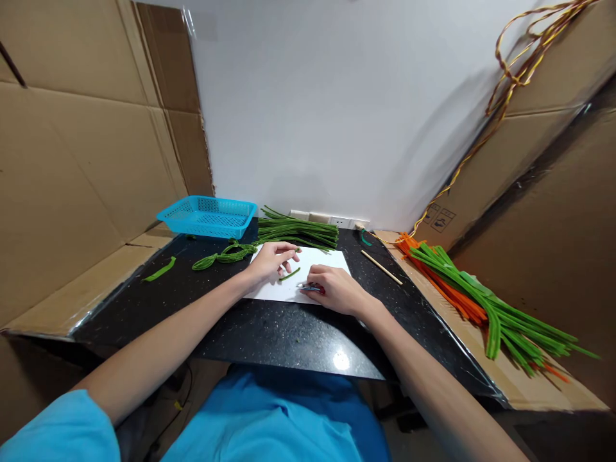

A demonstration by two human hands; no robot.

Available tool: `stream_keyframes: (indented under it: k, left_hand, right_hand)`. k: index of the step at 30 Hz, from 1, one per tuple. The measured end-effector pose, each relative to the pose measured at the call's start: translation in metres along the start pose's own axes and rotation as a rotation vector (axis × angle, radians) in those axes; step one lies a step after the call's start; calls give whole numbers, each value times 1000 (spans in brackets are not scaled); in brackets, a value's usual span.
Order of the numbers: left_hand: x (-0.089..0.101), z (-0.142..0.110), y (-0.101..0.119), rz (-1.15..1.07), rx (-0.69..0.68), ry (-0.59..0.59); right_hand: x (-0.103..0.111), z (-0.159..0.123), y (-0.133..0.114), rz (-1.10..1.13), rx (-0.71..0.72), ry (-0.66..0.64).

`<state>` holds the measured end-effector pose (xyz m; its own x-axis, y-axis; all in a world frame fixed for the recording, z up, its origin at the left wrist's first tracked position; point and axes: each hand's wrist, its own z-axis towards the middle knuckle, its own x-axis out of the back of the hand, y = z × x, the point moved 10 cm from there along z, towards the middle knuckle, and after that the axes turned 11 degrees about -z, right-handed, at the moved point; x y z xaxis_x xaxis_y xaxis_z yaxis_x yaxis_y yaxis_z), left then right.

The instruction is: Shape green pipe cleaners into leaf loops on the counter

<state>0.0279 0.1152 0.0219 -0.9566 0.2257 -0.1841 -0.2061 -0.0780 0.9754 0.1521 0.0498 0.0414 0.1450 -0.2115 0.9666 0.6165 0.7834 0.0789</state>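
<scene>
Working over the white rectangular sheet (269, 292), we judge the step is handling small green pieces with a tool. Our left hand (267, 262) seems to pinch a small dark-green piece (298, 249). Our right hand (339, 289) grasps a small metal hand tool with red on its handle (309, 287), its tip toward nine o'clock. On the sheet, between the hands, is a short fuzzy green stem (289, 274). Using the tool here would call for fingertips well away from its tip. From the sheet, dark-green fuzzy stems (298, 232) lie at twelve o'clock, the blue perforated plastic basket (209, 221) at ten. At two, the brown cardboard (474, 186) has printed symbols (441, 218), too small for reading.
</scene>
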Motion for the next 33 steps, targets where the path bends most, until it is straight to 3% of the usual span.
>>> stream_keyframes:
  k: [5, 18, 24, 28, 33]
  left_hand:
    - [8, 1, -4, 9, 26, 43]
    - [0, 0, -7, 68, 34, -35]
    - [-8, 2, -13, 130, 4, -112]
    - [-21, -2, -8, 158, -52, -223]
    - [-30, -9, -3, 149, -60, -301]
  right_hand:
    - [-5, 3, -6, 6, 49, -26]
    - [-6, 2, -19, 220, 87, -64]
    - [-2, 2, -14, 295, 53, -10]
    - [-4, 4, -13, 328, 37, 1]
    - [-12, 5, -13, 578, -14, -48]
